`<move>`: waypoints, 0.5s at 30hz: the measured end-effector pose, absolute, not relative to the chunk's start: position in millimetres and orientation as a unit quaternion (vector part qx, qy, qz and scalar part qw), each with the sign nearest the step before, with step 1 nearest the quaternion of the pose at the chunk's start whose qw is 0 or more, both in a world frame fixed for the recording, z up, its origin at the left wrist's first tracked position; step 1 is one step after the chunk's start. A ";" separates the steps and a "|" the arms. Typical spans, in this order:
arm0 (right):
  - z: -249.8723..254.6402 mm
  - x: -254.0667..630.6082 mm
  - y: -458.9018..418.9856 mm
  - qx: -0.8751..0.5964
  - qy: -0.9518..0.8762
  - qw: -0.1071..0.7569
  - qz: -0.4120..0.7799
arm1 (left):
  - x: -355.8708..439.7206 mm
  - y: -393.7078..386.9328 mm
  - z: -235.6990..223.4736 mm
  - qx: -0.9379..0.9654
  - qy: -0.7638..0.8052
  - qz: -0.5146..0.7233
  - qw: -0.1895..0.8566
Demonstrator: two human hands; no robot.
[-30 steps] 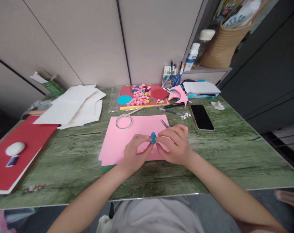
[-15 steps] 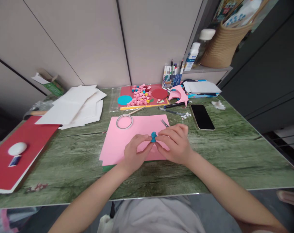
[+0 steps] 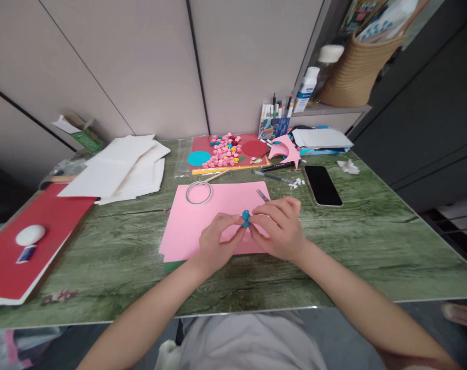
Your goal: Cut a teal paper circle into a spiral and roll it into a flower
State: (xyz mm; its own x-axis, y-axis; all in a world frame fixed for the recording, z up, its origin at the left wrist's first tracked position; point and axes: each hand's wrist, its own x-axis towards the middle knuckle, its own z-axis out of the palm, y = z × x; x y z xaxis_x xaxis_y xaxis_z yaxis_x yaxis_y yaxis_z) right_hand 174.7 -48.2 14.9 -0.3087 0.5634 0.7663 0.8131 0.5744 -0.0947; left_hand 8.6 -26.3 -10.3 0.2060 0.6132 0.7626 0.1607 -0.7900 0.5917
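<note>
A small crumpled or folded blue paper piece [image 3: 245,218] is pinched between the fingertips of both my hands. My left hand [image 3: 220,241] grips its left side with thumb and index finger. From the right, my right hand [image 3: 277,228] holds it the same way, the other fingers curled above. Beneath them lies a stack of pink paper sheets [image 3: 194,226], a green sheet's edge showing below. A roll of tape [image 3: 199,192] rests on the pink paper's upper left. Scissors [image 3: 262,195] poke out behind my right hand, their handles hidden.
Behind the paper, small pink paper balls [image 3: 225,151] sit on a red sheet near a blue paper circle [image 3: 199,159]. A phone [image 3: 322,186], pens [image 3: 274,177] and a pink paper scrap [image 3: 284,150] lie right. White sheets [image 3: 115,167] and a red board [image 3: 36,267] are left.
Both hands keep their pinch on the blue paper piece, which has turned and shifted slightly between the fingertips. The rest of the table looks the same, with a small camera shift.
</note>
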 end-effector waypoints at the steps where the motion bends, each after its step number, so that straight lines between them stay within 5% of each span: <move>1: 15.1 174.6 -48.2 -0.433 -0.795 0.395 -0.156 | 8.4 -26.0 -10.2 0.755 0.253 0.573 0.195; 15: 15.9 173.7 -52.7 -0.401 -0.796 0.426 -0.157 | 8.1 -24.1 -11.0 0.759 0.255 0.569 0.190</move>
